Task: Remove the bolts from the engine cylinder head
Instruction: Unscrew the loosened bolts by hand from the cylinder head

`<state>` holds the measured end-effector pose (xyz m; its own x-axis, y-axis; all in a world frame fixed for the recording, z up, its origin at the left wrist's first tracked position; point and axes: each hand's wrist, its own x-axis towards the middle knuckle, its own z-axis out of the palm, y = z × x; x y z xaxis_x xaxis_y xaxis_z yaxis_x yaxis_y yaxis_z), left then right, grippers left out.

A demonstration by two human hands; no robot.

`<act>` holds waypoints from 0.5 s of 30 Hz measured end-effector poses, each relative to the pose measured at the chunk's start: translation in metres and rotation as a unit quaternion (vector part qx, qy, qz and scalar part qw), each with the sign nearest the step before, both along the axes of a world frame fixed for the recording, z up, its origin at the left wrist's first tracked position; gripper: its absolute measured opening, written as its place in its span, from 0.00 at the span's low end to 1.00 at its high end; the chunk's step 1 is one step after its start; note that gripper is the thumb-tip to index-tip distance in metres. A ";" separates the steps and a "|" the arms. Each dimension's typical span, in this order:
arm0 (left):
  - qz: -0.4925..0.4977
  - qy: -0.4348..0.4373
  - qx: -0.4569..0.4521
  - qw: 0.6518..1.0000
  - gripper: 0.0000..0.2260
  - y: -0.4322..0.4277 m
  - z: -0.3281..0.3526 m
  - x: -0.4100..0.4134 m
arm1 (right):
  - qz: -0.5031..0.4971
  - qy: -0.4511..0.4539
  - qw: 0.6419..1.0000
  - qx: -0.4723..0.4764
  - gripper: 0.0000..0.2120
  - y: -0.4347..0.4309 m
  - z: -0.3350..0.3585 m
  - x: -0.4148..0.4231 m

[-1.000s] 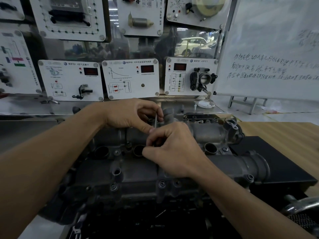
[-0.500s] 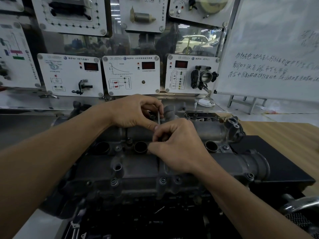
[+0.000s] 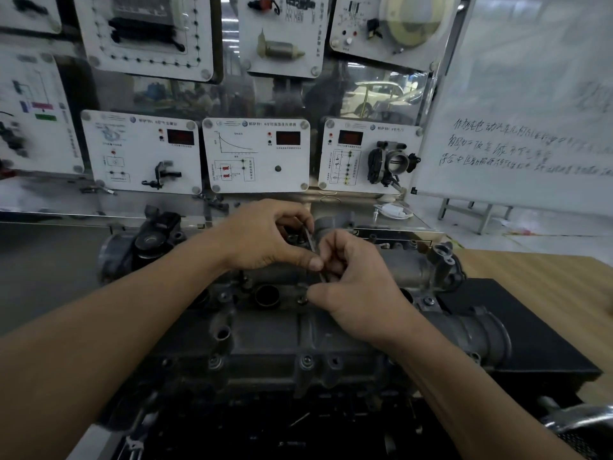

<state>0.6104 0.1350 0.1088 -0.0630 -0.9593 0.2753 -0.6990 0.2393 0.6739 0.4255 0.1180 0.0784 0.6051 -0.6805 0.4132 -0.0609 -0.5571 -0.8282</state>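
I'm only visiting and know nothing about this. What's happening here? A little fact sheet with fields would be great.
Setting: bench in front of white training panels and a whiteboard
Workpiece: dark engine cylinder head
Left side: left hand pinches the upper part of a thin metal tool
Right side: right hand pinches the lower part of the same tool
Tool tip: hidden behind the fingers
Fasteners: several seated along the near edge, such as one bolt
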 end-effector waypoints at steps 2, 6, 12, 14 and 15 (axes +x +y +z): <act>0.004 -0.001 -0.008 1.000 0.28 0.000 0.000 0.000 | 0.001 0.032 0.999 0.008 0.18 -0.002 0.004 -0.003; 0.017 0.016 -0.040 0.999 0.28 -0.001 -0.004 -0.007 | 0.003 0.108 0.994 0.002 0.18 -0.006 0.018 -0.013; 0.125 -0.038 -0.083 0.988 0.36 -0.005 -0.011 -0.015 | 0.022 0.200 0.979 -0.019 0.15 -0.023 0.039 -0.028; 0.152 -0.058 -0.098 0.982 0.37 -0.006 -0.011 -0.018 | 0.015 0.232 0.972 -0.023 0.14 -0.029 0.045 -0.031; 0.168 -0.081 -0.108 0.977 0.36 -0.007 -0.011 -0.020 | -0.005 0.246 0.968 -0.043 0.14 -0.035 0.048 -0.034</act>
